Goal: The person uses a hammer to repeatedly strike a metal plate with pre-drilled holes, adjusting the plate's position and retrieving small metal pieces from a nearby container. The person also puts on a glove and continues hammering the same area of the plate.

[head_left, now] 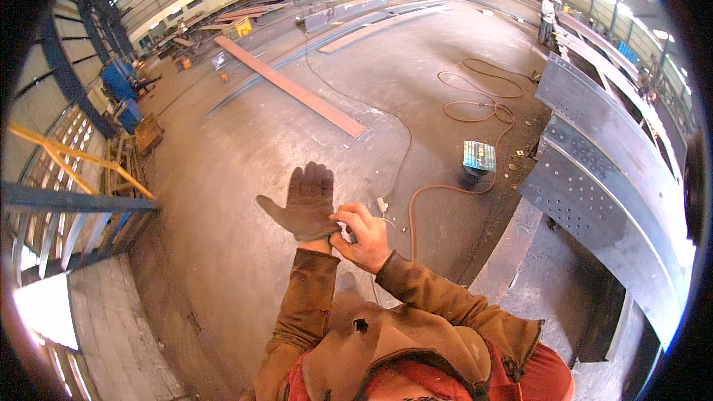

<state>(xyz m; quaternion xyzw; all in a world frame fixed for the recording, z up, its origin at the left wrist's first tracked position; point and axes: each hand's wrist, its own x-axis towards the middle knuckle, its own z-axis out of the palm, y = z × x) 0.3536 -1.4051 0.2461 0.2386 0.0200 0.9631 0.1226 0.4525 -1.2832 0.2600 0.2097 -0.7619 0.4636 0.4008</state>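
My left hand is raised in front of me in a dark brown work glove, fingers spread and pointing away. My bare right hand pinches the cuff of that glove at the left wrist. Both forearms are in brown leather sleeves that come up from the lower edge. The left hand holds nothing.
Concrete workshop floor below. A long rust-coloured steel plate lies ahead. Hoses coil near a small green box. Large perforated steel girders stand at right. Blue and yellow frames at left. A person stands far off.
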